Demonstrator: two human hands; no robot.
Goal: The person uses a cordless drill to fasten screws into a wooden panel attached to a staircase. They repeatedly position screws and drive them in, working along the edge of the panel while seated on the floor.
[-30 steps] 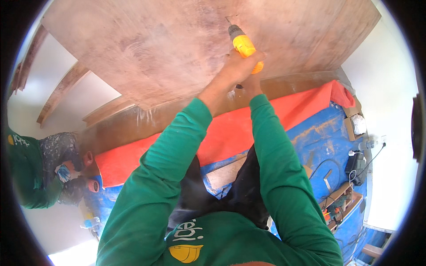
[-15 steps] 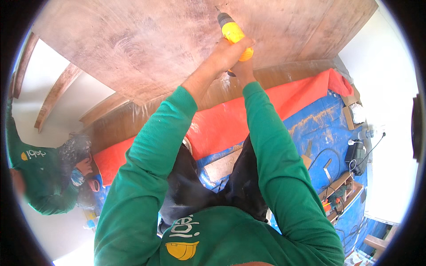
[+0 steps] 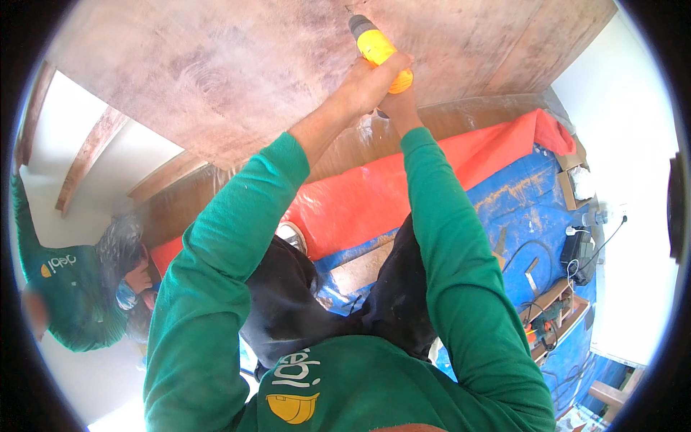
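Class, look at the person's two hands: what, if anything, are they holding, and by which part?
A yellow power drill, nose against the wooden panel. The left hand wraps its body; the right hand sits below at its grip, mostly hidden.

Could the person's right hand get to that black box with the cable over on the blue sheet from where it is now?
Probably not. The right hand is up at the yellow drill against the wooden panel, while the black box lies far off on the blue sheet.

Building site / reno job, indoors — big brown plywood panel [image 3: 237,79] at 12 o'clock, blue plastic tarp [image 3: 533,216] w/ orange sheet [image 3: 374,194] on floor, power tools & cables [image 3: 558,313] at 4 o'clock — white walls.
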